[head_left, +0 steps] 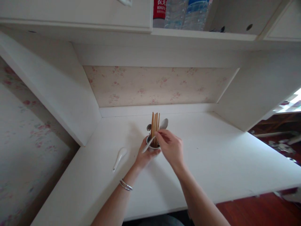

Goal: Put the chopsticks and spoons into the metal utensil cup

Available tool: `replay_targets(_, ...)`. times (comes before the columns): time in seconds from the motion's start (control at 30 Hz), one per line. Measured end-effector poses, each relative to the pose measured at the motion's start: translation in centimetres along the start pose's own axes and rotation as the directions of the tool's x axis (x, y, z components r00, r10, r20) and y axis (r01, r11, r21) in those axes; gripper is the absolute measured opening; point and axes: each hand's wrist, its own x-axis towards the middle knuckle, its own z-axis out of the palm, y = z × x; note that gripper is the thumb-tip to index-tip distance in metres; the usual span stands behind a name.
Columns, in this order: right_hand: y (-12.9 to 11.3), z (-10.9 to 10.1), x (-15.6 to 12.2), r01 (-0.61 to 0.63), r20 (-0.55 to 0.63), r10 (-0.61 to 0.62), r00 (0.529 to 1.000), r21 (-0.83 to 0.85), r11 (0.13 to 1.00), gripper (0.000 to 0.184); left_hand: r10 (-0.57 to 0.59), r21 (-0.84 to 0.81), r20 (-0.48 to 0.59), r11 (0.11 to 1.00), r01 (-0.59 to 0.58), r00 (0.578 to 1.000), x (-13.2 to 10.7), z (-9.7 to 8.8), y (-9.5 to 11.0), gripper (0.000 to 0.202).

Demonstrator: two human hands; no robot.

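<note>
My left hand (pixel 144 157) is wrapped around a small cup (pixel 154 148) that stands on the white desk. Several wooden chopsticks (pixel 155 124) stick up out of the cup. Two metal spoons show with them: a small one (pixel 149 127) at the left and a larger one (pixel 164 123) behind my right hand (pixel 171 146). The fingertips of that hand pinch a slim pale spoon (pixel 148 145), slanting across the cup's rim with its lower end to the left. A white soup spoon (pixel 120 158) lies on the desk, left of my left hand.
The white desk (pixel 211 153) has side panels at left and right and a floral back panel (pixel 150 86). Above it hangs a cabinet (pixel 75 12), its open section holding plastic bottles (pixel 176 14). A reddish floor (pixel 261 210) shows at the lower right.
</note>
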Motion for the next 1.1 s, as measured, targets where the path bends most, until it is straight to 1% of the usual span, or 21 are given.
replay_targets(0.03,0.7,-0.6,0.5,-0.025,-0.062,0.025,0.998,0.009,1.0,0.013,-0.014,0.005,0.016,1.0,0.014,1.0,-0.2,-0.4,0.1,0.069)
replay_targets(0.1,2.1,-1.6,1.5,-0.038,-0.149,0.034,0.988,-0.023,0.999,0.014,-0.039,0.045,0.019,0.998,0.038,0.999,-0.4,-0.8,0.4,0.072)
replay_targets(0.17,3.4,-2.3,2.3,-0.007,-0.182,-0.01,0.983,-0.094,0.996,0.013,-0.061,0.068,0.019,0.996,0.059,0.998,-0.4,-0.8,0.7,0.071)
replay_targets(0.23,4.3,-2.7,2.8,0.049,-0.178,-0.079,0.981,-0.165,0.985,0.012,-0.073,0.069,0.034,0.995,0.07,0.997,-0.4,-0.6,0.9,0.071)
replay_targets(0.3,5.0,-2.6,2.8,0.11,-0.151,-0.143,0.978,-0.21,0.972,0.012,-0.072,0.073,0.041,0.995,0.069,0.997,-0.3,-0.5,0.9,0.071)
replay_targets(0.37,5.4,-2.3,2.5,0.152,-0.106,-0.182,0.978,-0.237,0.959,0.013,-0.064,0.086,0.035,0.994,0.061,0.997,-0.3,-0.5,0.9,0.072)
replay_targets(0.53,5.8,-1.3,1.7,0.19,-0.007,-0.198,0.98,-0.251,0.949,0.016,-0.052,0.108,0.004,0.993,0.052,0.999,-0.2,-0.6,0.5,0.073)
replay_targets(0.73,6.4,-0.7,1.1,0.175,0.066,-0.162,0.985,-0.317,0.932,0.017,-0.043,0.119,0.014,0.992,0.041,0.999,-0.2,-0.6,0.3,0.074)
replay_targets(0.9,6.8,-0.1,0.4,0.143,0.142,-0.092,0.986,-0.406,0.903,0.018,-0.027,0.094,0.017,0.995,0.025,0.999,-0.1,-0.7,0.0,0.076)
replay_targets(1.0,7.1,0.2,0.0,0.121,0.172,-0.054,0.984,-0.409,0.904,0.018,-0.027,0.073,0.02,0.997,0.025,0.999,0.0,-0.7,-0.1,0.077)
replay_targets(1.1,7.3,0.5,-0.4,0.106,0.184,-0.039,0.982,-0.369,0.923,0.02,-0.027,0.086,0.007,0.996,0.026,1.0,0.0,-0.7,-0.2,0.075)
